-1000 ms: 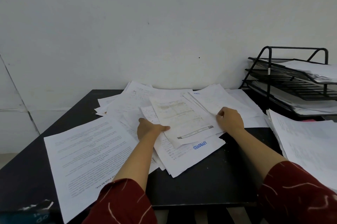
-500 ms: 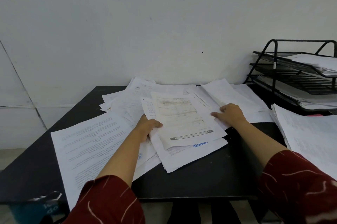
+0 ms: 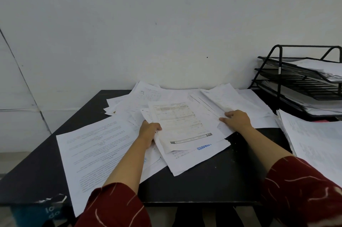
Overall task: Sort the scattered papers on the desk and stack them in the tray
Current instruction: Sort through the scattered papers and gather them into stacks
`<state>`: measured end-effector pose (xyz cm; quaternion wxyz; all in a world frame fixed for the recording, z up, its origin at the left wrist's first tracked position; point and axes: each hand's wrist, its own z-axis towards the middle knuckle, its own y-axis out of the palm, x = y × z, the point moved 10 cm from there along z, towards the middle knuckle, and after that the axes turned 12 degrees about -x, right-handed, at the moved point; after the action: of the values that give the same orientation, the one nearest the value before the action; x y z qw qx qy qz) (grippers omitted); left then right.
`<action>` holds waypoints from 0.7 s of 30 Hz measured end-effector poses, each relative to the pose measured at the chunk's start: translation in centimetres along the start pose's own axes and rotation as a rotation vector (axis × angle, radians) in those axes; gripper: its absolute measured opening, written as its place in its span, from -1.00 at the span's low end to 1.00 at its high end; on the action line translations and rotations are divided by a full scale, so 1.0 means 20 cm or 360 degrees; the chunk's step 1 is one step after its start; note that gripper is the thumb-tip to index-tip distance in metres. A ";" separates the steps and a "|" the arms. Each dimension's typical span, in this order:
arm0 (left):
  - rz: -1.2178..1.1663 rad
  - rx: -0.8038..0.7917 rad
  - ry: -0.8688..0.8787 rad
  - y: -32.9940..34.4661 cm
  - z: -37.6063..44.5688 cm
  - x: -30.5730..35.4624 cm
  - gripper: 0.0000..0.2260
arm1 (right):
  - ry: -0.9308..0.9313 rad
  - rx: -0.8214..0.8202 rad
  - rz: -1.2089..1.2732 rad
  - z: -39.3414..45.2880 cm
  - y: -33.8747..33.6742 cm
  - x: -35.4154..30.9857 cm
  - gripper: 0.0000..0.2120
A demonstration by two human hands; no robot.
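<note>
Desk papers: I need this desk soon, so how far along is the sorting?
Done: the tray rack already holds some sheets. In hand: the left hand grips the centre bundle; the right hand rests on sheets beside it. Left: most papers are scattered across the desk.

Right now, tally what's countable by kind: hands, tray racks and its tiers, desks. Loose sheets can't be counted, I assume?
Hands: 2, left hand and right hand
Tray rack: 1
Rack tiers: 3
Desk: 1
Scattered papers: overlapping, no exact count
Total, leaving tiers and papers out: 4
</note>
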<state>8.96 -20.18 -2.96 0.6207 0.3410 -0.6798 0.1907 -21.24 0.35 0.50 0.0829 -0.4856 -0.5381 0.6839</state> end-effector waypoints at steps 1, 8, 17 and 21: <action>0.0021 0.0012 0.0005 0.00 0.00 0.00 -0.58 | 0.0008 0.0021 0.0015 0.00 0.00 0.00 -0.52; 0.0129 0.0026 0.0005 0.00 -0.01 0.00 -0.61 | 0.0068 0.0147 0.0088 0.00 -0.05 0.02 -0.70; 0.0203 0.0025 0.0271 0.00 -0.01 0.07 -0.10 | -0.0007 0.0333 0.0306 -0.02 -0.12 0.03 -0.79; 0.0533 0.0020 0.0283 0.06 -0.03 0.10 -0.43 | -0.0392 0.0177 0.0277 -0.09 -0.13 -0.23 -0.88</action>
<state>8.61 -19.37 -0.80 0.6356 0.2088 -0.6684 0.3251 -18.62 -0.33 5.43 -0.0166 -0.4375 -0.4613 0.7717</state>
